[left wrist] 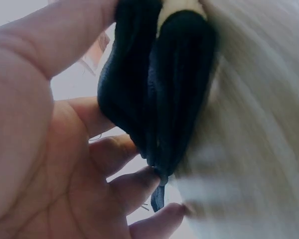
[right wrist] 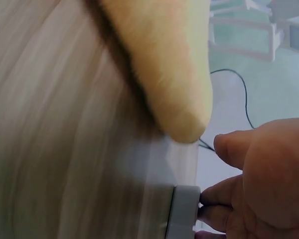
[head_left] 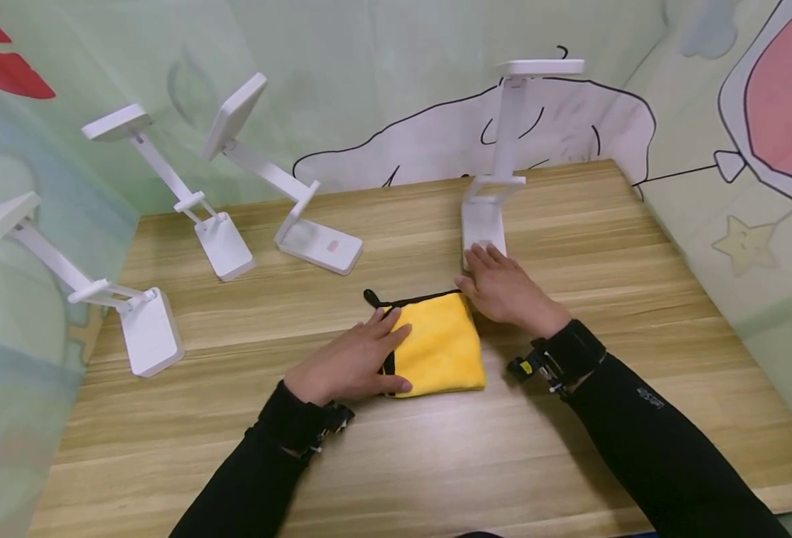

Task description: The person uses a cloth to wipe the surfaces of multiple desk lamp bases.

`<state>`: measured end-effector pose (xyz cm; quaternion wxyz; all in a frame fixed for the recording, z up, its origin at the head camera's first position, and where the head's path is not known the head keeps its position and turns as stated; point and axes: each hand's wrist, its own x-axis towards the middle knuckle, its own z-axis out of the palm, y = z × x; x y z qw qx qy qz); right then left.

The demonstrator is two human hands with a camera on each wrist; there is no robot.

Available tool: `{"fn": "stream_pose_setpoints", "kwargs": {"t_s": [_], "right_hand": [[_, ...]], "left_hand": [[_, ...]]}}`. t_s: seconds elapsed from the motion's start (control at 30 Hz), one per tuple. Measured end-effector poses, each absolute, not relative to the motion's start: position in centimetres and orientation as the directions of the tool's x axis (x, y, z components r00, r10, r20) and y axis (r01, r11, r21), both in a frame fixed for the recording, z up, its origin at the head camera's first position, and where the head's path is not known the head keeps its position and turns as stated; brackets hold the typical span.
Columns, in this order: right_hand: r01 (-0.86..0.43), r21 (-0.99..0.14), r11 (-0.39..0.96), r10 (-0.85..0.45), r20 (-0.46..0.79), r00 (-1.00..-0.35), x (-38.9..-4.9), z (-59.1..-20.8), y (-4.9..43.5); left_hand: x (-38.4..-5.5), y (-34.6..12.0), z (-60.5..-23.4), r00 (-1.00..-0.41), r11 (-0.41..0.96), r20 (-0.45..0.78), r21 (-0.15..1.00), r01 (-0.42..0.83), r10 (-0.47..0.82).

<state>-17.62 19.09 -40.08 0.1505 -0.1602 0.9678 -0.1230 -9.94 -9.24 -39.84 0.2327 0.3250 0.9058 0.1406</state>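
A folded yellow cloth (head_left: pixel 439 344) with black edging and a small black loop lies on the wooden table. My left hand (head_left: pixel 352 359) rests on its left side, fingers spread over the top. In the left wrist view the black edging (left wrist: pixel 184 84) of the folded layers shows beside the thumb and fingers. My right hand (head_left: pixel 506 288) lies just past the cloth's far right corner. Its fingertips touch the front of the base of a white desk lamp (head_left: pixel 483 220); the right wrist view shows them on the lamp base (right wrist: pixel 185 211).
More white folding desk lamps stand on the left: one nearest the left edge (head_left: pixel 152 332), one behind it (head_left: pixel 224 246) and one towards the middle (head_left: pixel 322 245). A cartoon-printed backdrop (head_left: pixel 396 90) closes off the back and sides of the table (head_left: pixel 268 299).
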Motion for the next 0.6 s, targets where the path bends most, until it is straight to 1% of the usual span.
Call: {"fn": "stream_pose_setpoints", "kwargs": {"t_s": [0.33, 0.6], "right_hand": [[-0.379, -0.294, 0.878, -0.447, -0.217, -0.868, -16.5, -40.1, 16.5], [-0.443, -0.313, 0.840, -0.513, -0.197, -0.835, -15.5, -40.3, 14.8]], "left_hand": [[-9.4, -8.9, -39.2, -0.623, 0.704, -0.333, 0.410, 0.580, 0.707], [-9.3, -8.9, -39.1, -0.617, 0.703, -0.345, 0.435, 0.562, 0.707]]}}
